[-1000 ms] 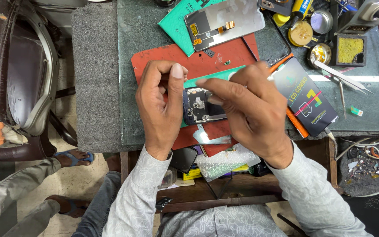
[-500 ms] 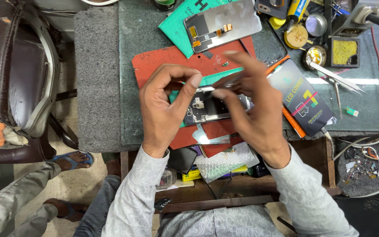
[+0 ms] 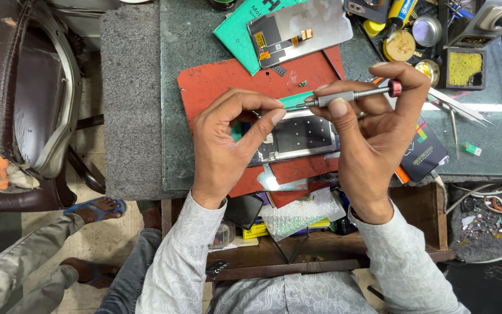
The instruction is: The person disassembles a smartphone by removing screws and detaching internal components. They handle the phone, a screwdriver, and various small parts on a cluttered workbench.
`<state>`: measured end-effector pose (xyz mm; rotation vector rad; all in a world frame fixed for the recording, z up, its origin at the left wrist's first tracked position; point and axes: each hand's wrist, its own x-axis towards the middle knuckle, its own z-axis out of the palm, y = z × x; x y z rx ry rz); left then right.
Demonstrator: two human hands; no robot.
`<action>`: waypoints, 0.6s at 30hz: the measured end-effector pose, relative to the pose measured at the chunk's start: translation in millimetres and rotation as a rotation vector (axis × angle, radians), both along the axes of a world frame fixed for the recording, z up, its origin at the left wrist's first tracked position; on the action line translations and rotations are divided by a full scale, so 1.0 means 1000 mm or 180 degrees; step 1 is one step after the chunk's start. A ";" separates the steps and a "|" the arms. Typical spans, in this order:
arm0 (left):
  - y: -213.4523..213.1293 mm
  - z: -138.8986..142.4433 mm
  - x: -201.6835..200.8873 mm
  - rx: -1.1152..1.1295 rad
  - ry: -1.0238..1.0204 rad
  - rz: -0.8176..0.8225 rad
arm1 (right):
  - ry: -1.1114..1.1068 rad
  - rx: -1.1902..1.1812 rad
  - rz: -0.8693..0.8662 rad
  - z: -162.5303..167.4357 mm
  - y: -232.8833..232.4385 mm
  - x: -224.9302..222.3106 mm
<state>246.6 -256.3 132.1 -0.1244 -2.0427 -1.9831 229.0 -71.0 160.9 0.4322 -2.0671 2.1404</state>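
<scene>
Now right hand point(image 3: 379, 145) fingers pinch a screwdriver point(image 3: 350, 96); left hand point(image 3: 228, 145) fingers pinch its tip.

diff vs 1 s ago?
The right hand now holds a small screwdriver level, tip at the left hand fingertips; earlier it pressed on the opened phone. The left hand stays beside the phone. Red mat and display panel unchanged.

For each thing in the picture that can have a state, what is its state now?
Phone: opened, back cover off, insides showing, lying flat on the red mat.
Precision screwdriver: held almost level above the phone.
Left hand: steadies the phone, fingertips meet the driver tip.
Right hand: grips the screwdriver.
Spare screen panel: face down, ribbon cable exposed.
Tweezers: lying unused.
</scene>
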 end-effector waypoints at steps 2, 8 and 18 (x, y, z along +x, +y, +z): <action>0.000 -0.001 -0.001 -0.0080 0.0045 0.0023 | -0.0022 -0.0009 -0.0020 -0.002 0.001 -0.001; -0.001 -0.004 -0.002 -0.0004 0.0103 -0.0038 | -0.0034 -0.0119 -0.0066 -0.012 0.005 -0.006; -0.001 -0.004 -0.002 -0.0023 0.0129 -0.0004 | -0.0177 -0.0126 -0.0018 0.000 0.002 -0.006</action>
